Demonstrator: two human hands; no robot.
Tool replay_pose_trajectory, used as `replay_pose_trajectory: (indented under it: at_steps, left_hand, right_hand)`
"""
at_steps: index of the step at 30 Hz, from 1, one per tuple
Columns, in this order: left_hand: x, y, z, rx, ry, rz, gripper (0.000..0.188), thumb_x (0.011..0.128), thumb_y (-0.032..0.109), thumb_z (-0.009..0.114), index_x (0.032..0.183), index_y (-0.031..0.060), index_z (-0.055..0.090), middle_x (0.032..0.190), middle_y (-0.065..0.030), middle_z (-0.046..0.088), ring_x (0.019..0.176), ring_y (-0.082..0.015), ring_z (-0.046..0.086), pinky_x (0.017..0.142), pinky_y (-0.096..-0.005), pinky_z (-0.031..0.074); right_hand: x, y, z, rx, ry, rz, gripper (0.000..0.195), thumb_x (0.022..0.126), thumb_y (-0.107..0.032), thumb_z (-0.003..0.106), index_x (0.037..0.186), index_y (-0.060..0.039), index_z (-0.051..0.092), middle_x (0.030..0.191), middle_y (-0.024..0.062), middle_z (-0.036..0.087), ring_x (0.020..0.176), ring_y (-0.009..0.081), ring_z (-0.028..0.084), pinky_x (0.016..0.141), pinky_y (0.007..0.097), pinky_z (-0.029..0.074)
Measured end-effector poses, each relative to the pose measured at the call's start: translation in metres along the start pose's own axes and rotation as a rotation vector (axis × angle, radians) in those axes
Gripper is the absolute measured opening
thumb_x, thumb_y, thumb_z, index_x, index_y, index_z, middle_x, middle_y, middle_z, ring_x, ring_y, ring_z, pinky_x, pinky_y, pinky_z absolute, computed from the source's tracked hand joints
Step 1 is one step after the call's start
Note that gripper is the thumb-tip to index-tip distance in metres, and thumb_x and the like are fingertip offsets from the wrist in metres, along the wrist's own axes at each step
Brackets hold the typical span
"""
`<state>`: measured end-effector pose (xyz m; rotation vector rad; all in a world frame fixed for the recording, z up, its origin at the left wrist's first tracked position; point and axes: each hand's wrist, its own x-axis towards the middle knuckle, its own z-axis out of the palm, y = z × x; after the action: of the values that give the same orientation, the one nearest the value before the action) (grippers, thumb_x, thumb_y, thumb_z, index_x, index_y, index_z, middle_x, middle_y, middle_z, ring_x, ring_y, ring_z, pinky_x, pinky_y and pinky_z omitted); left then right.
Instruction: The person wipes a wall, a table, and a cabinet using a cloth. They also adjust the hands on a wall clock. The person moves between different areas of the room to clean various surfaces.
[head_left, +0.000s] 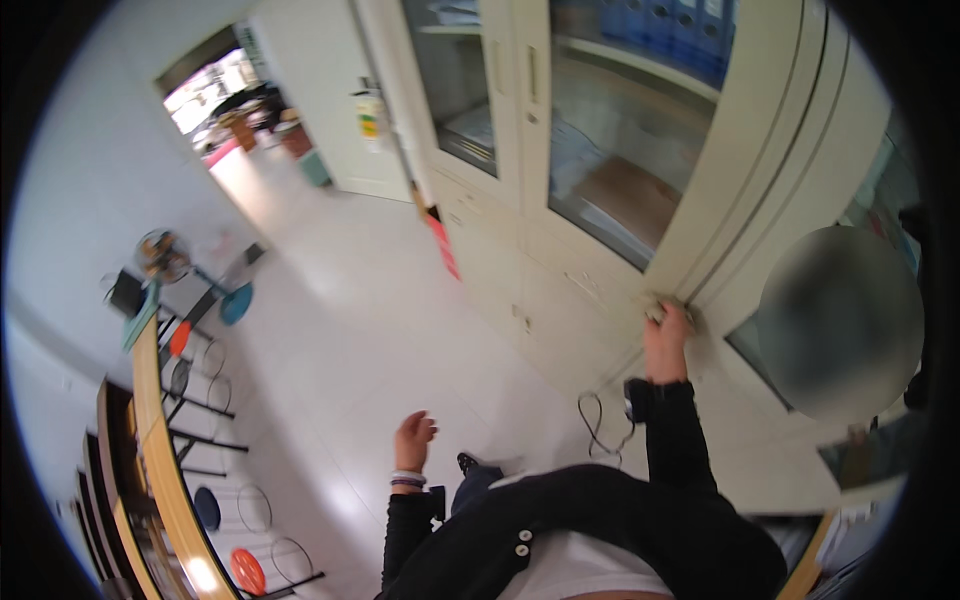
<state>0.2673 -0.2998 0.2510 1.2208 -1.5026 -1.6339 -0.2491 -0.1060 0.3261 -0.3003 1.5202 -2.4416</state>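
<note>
My right hand (669, 330) reaches out to the front of a cream filing cabinet (555, 270) with glass upper doors. It grips a small crumpled cloth (657, 306), pressed against the cabinet near its side edge; the fingers hide much of the cloth. My left hand (415, 439) hangs over the floor beside my body, fingers loosely bent, holding nothing. Behind the cabinet glass are blue binders (667, 34) and a brown folder (628, 196).
On the left stand a wooden-edged table (161, 435), several stools with a red seat (247, 571) among them, and a pedestal fan (235, 303). A black cable (592, 427) hangs near my right forearm. An open doorway (225, 112) lies at the far left.
</note>
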Motion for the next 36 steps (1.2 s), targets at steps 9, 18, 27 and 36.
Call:
replay_pose_trajectory:
  at_steps: [9,18,27,36]
  left_hand:
    - [0.098,0.021,-0.114,0.054,0.019,-0.136,0.029,0.099,0.014,0.057,0.121,-0.0046,0.061,0.098,-0.0127,0.071,0.081,-0.0187,0.070,0.073,-0.0287,0.057]
    - [0.208,0.039,-0.075,0.041,-0.154,-0.075,0.031,0.100,0.015,0.057,0.124,-0.0031,0.060,0.101,-0.0119,0.070,0.086,-0.0192,0.070,0.075,-0.0292,0.058]
    - [0.264,0.043,-0.050,0.273,-0.371,-0.036,0.033,0.099,0.015,0.058,0.126,-0.0044,0.059,0.103,-0.0131,0.071,0.087,-0.0197,0.071,0.076,-0.0301,0.058]
    - [0.377,0.119,-0.068,0.566,-0.266,0.200,0.031,0.097,0.016,0.061,0.121,-0.0035,0.064,0.093,-0.0120,0.073,0.083,-0.0175,0.071,0.074,-0.0301,0.057]
  right_hand:
    - [-0.066,-0.035,0.055,0.420,0.227,0.079,0.018,0.098,0.001,0.048,0.113,0.0007,0.059,0.109,0.0091,0.063,0.097,0.0243,0.061,0.071,0.0340,0.049]
    - [-0.044,-0.052,0.117,-0.944,0.158,-0.290,0.012,0.090,0.000,0.055,0.098,0.0017,0.063,0.092,0.0089,0.064,0.075,0.0216,0.057,0.065,0.0334,0.045]
    - [0.013,0.029,0.066,0.444,0.381,-0.146,0.019,0.091,0.011,0.047,0.102,-0.0030,0.056,0.101,0.0073,0.059,0.088,0.0193,0.060,0.070,0.0371,0.038]
    - [0.036,0.162,0.254,0.256,0.382,-0.133,0.039,0.097,-0.002,0.055,0.135,-0.0026,0.046,0.130,0.0057,0.054,0.116,0.0170,0.054,0.098,0.0328,0.044]
